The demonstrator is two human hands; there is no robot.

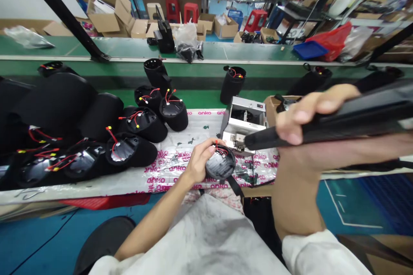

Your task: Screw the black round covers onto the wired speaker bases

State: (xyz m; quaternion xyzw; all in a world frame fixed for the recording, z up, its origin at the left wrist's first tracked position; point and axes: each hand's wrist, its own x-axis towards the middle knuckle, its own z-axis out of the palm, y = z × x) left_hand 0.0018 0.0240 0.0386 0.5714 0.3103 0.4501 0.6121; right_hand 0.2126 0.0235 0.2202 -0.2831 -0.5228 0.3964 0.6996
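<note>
My left hand [198, 161] grips a round black part [221, 164] with red wires at its top, held just above the table's printed plastic sheet [174, 154]. A black strap hangs from the part. My right hand [306, 118] is raised close to the camera, its fingers wrapped round a long flat black piece [342, 125] that runs off to the right. The piece's left tip reaches toward a small grey metal machine [245, 122] just behind the round part.
Several black rounded housings [129, 148] with red wires lie piled at the left. A green conveyor [200, 71] behind carries more black housings [232, 84]. Cardboard boxes [108, 10], red stools and a blue tray [309, 49] stand beyond. An open carton [274, 105] sits right of the machine.
</note>
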